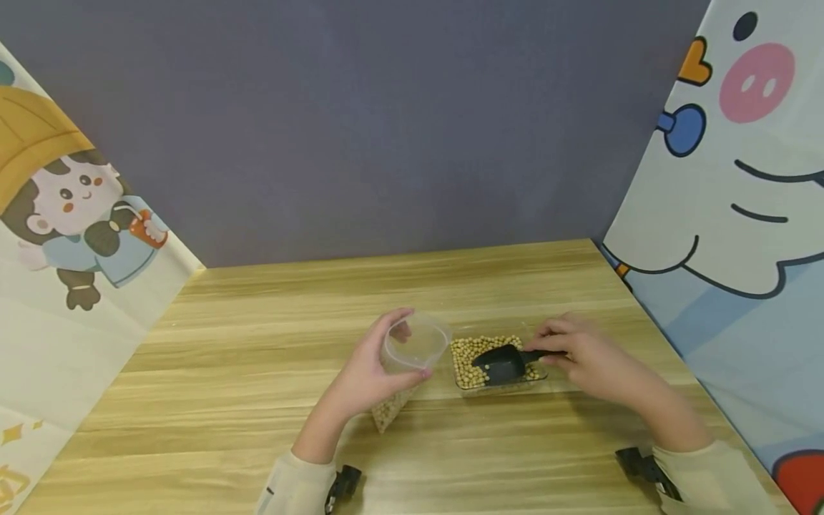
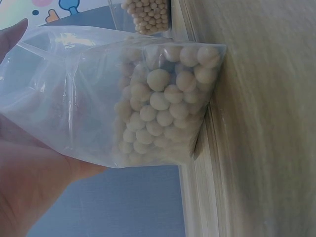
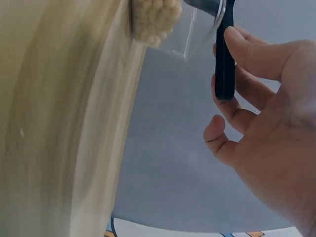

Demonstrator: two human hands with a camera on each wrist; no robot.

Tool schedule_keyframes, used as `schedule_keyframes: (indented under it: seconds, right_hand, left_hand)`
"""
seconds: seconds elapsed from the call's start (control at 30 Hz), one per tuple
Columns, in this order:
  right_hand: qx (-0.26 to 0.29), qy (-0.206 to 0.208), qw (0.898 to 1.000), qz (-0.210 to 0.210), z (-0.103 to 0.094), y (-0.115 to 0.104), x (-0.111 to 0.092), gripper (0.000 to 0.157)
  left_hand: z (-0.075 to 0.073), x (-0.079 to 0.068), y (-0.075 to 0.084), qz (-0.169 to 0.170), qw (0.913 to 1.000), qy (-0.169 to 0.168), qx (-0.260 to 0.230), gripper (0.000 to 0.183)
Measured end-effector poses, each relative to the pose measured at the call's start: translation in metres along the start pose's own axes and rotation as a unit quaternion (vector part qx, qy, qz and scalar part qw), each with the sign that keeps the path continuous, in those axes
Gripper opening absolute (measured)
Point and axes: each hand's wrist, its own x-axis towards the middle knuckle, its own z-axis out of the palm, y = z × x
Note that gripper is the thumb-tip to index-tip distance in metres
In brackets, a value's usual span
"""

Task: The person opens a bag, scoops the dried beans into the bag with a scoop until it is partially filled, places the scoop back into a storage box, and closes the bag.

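Note:
A clear plastic bag with soybeans in its lower part stands on the table, its round mouth open upward. My left hand holds the bag around the mouth, thumb on the near side and fingers on the far side. To its right sits a clear rectangular box of soybeans. A black scoop lies tilted in the box among the beans, with a few beans at its front. My right hand pinches the scoop's handle between thumb and fingers; the little finger stands away from it.
The wood-grain table extends left of the bag and in front of the box. A grey panel rises behind it. Cartoon-printed panels flank both sides, the right one near my right forearm.

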Motion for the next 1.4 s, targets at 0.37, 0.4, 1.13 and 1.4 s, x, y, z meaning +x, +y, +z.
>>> schedule_keyframes:
  seconds: [0.37, 0.4, 1.13, 1.4]
  right_hand:
    - [0.100, -0.080, 0.989, 0.069, 0.006, -0.010, 0.004, 0.033]
    - [0.105, -0.080, 0.989, 0.073, 0.007, -0.010, 0.004, 0.033]
    - [0.169, -0.004, 0.982, 0.089, 0.002, 0.014, 0.004, 0.029]
    - [0.077, 0.039, 0.995, 0.049, -0.050, -0.006, 0.030, 0.029]
  left_hand:
    - [0.000, -0.001, 0.000, 0.003, 1.0000, 0.000, 0.003, 0.095]
    - [0.000, -0.001, 0.000, 0.003, 1.0000, 0.000, 0.005, 0.095]
    - [-0.003, -0.003, 0.000, 0.007, 0.9999, 0.011, 0.003, 0.095]
    - [-0.001, -0.003, -0.002, 0.004, 1.0000, 0.001, -0.003, 0.094]
